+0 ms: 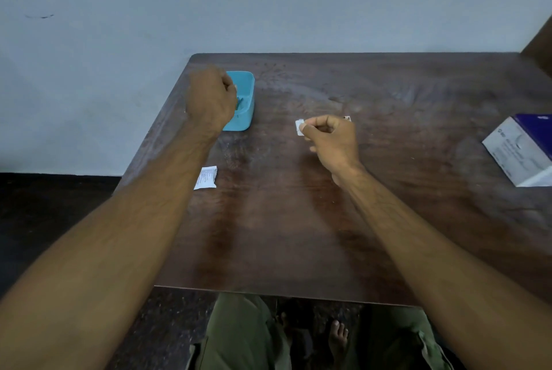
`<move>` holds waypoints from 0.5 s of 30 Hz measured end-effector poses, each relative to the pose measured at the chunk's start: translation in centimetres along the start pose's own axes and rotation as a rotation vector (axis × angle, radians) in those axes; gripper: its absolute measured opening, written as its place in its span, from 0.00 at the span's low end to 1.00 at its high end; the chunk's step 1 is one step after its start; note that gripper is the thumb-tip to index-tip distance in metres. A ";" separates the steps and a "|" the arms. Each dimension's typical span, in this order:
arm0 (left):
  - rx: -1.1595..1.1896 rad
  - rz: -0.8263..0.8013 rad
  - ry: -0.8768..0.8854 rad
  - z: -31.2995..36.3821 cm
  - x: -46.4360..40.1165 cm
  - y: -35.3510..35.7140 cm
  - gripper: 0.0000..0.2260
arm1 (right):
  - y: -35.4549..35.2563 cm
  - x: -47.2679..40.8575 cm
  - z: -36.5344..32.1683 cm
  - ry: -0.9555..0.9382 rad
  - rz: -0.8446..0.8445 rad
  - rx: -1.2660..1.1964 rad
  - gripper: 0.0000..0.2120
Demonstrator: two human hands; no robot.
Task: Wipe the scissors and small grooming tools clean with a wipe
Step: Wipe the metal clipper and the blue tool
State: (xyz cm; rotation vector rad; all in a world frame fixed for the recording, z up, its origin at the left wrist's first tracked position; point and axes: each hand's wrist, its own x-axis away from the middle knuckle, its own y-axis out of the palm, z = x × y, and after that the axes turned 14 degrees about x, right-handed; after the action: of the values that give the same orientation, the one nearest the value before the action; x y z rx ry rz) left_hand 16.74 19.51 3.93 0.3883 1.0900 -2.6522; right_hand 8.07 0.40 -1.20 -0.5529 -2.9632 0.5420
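2 hands are extended over the brown table [328,220]. At the left, the left hand [210,98] is curled over the blue tub [245,107]; whether a tool is gripped cannot be told. A white sachet [206,178] lies nearer, well apart. At the centre, a small folded wipe [299,127] is pinched in the right hand [331,138], its long axis roughly upright, pointing away. A tool-fetching step is judged in hand; next, a tool must be brought to the wipe. Scissors are not visible.
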 end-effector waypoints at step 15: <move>0.183 -0.294 -0.065 6.9 9.9 11.5 0.05 | -7.9 0.8 3.8 0.085 0.143 -0.028 0.07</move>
State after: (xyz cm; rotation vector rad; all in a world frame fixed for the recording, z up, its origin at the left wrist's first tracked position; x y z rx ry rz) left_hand 10.17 5.43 -2.13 0.1846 0.9515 -3.0120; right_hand 4.12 -7.42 -1.90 -0.7756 -2.8705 0.4758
